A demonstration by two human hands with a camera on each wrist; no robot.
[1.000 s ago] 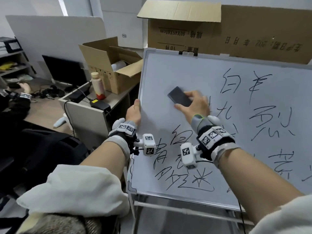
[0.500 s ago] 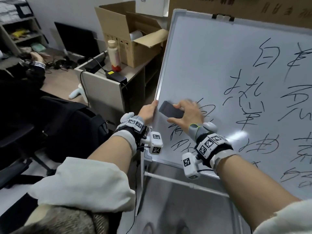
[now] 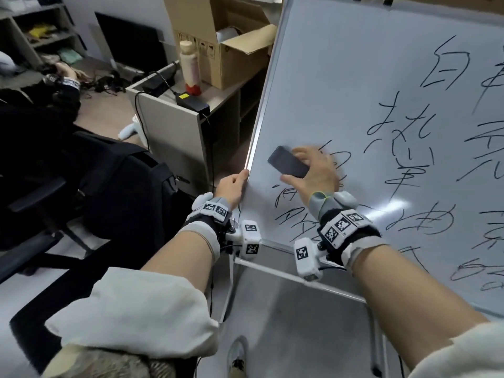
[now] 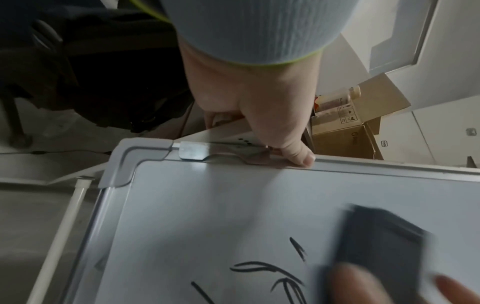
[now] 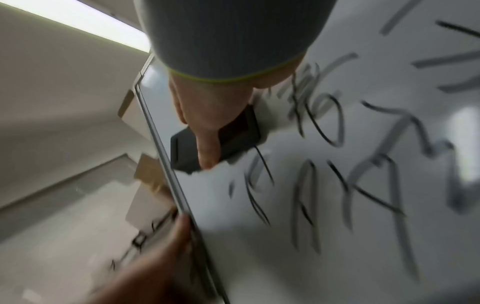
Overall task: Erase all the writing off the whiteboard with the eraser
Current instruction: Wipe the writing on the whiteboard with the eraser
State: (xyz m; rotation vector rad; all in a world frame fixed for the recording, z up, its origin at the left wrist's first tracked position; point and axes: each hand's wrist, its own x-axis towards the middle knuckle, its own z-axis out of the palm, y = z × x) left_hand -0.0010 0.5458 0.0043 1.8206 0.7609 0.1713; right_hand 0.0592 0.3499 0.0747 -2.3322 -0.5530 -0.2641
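So the white, silver-framed whiteboard [image 3: 341, 77] is covered in loose black handwritten Chinese characters [image 3: 395, 137] across its middle and right side; the strokes are too scrawly for me to read with any confidence. Its upper left area is bare. The brown cardboard box [image 3: 234, 61] on the grey desk [image 3: 174, 126] behind has small handling symbols printed on its side, nothing legible. A cream bottle with a red base [image 3: 190, 68] stands next to it, beside a black power brick with a yellow label [image 3: 191, 100].

Right hand [image 3: 313, 173] has the dark grey rectangular eraser [image 3: 287, 165] flat against the board near the left edge, fingers spread over its right end and thumb underneath, just above the lower-left characters. It's blurry in the wrist views. Left hand [image 3: 231, 186] grips the board's left frame, thumb on the front of the rim, the other fingers wrapped behind. Both wrists wear black bands with square black-and-white marker tags [image 3: 341, 225], and the cream sleeves [image 3: 131, 315] are pushed up the forearms.
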